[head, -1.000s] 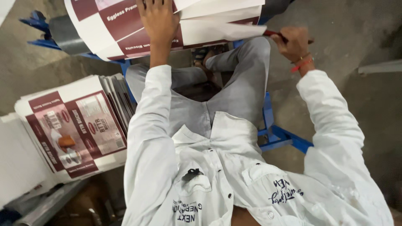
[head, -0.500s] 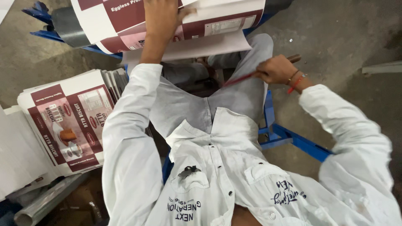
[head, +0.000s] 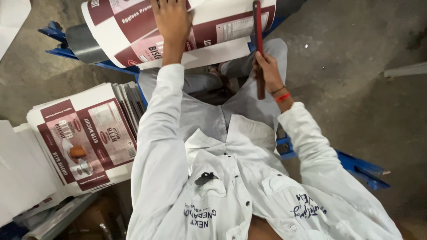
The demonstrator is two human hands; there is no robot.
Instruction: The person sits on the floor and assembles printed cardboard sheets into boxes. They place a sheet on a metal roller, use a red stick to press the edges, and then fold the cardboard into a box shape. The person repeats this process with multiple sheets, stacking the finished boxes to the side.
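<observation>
Pressing flat on the printed carton sheet, the left hand steadies it while the right hand, fingers clenched around a red-handled blade, has the cut barely begun, beside a finished stack of sheets at near left.

Printed sheet ahead on roll, left hand on it, sheet stack at left

Stack of printed sheets, concrete floor
</observation>
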